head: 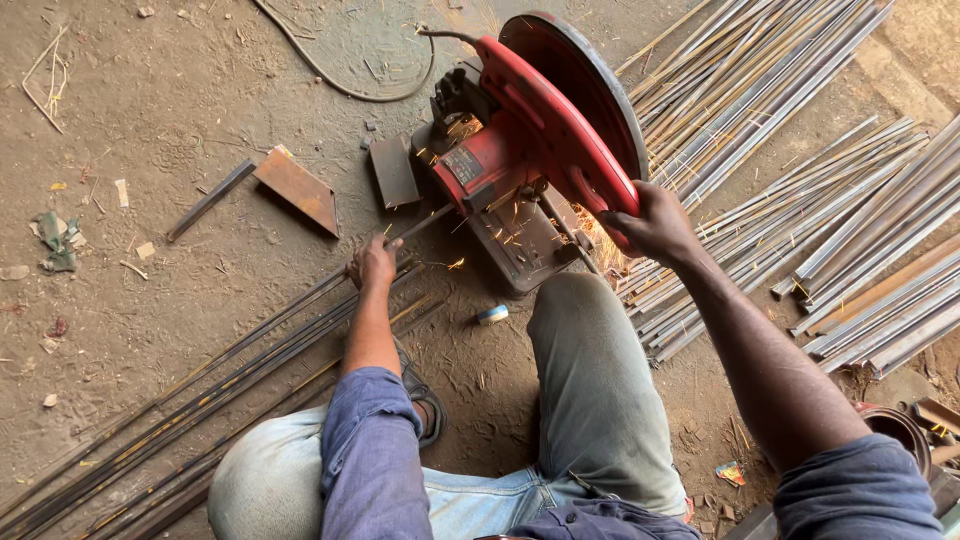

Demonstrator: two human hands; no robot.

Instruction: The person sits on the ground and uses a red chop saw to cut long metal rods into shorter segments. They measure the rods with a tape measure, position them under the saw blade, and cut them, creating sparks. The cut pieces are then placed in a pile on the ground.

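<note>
1. Steel rods (200,400), thin and dark, lie bundled on the dirt floor at the near left, running up towards the saw; they overlap too much to count
2. Two loose offcuts lie further left and far: one narrow flat bar (208,201) and one rusty plate (297,189), just beside each other
3. The left hand (374,264) is closed down over the far ends of the rods, pressing one rod (425,222) that reaches into the saw's vise
4. One small blue-and-white roll of tape (491,314) lies on the floor between the two knees
5. One red chop saw (530,150) stands at centre far, its black cable (340,80) curling away behind; orange sparks fly at its base
6. The right hand (655,225) is clamped on the saw's handle at the lower edge of the red guard
7. Cut metal strips (850,270) lie in two heaps at the right, far too many to count
</note>
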